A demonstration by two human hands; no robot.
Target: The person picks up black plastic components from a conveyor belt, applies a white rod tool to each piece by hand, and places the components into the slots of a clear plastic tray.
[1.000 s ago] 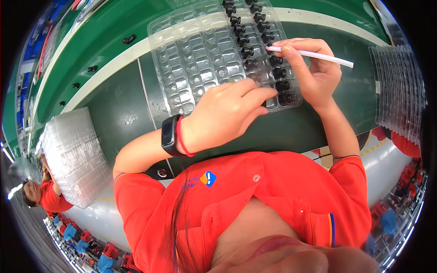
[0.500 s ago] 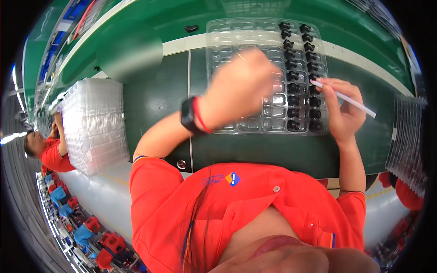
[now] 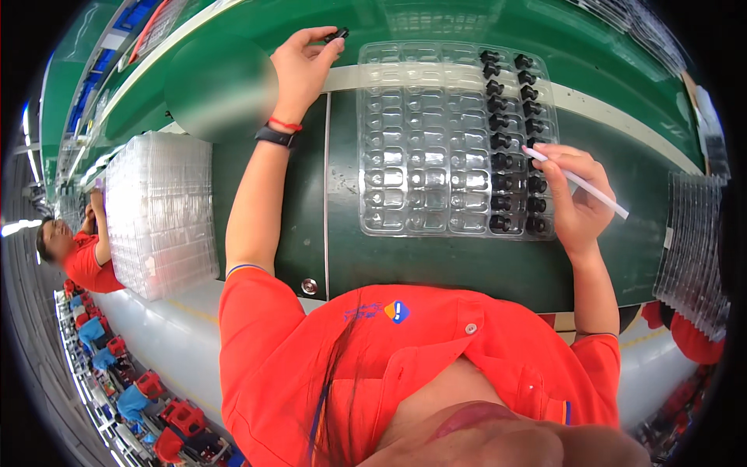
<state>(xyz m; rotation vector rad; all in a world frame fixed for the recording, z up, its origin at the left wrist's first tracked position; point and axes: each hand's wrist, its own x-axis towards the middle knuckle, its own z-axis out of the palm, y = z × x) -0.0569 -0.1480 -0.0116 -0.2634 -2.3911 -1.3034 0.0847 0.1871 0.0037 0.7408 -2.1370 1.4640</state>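
A clear plastic blister tray (image 3: pixel 426 227) lies in front of me on the dark green table. Its two right-hand columns hold several small black parts (image 3: pixel 502 162); the cells further left have none. Beyond the tray's far left corner, my left hand (image 3: pixel 303 70) pinches a small black part (image 3: pixel 337 34) between thumb and fingers. My right hand (image 3: pixel 580 187), by the tray's right edge, grips a slim white stick (image 3: pixel 585 187) like a pen. The stick's pinkish tip is over the rightmost column of black parts.
A tall stack of clear trays (image 3: pixel 159 218) stands at the left, with a co-worker in a red shirt (image 3: pixel 87 261) beyond it. More stacked trays (image 3: pixel 689 249) are at the right edge. A round blurred patch (image 3: pixel 220 89) covers part of the table at the far left.
My left hand has moved from over the tray to the far left and taken hold of the black part lying there. The tray has shifted slightly toward me; my right hand has lowered a little.
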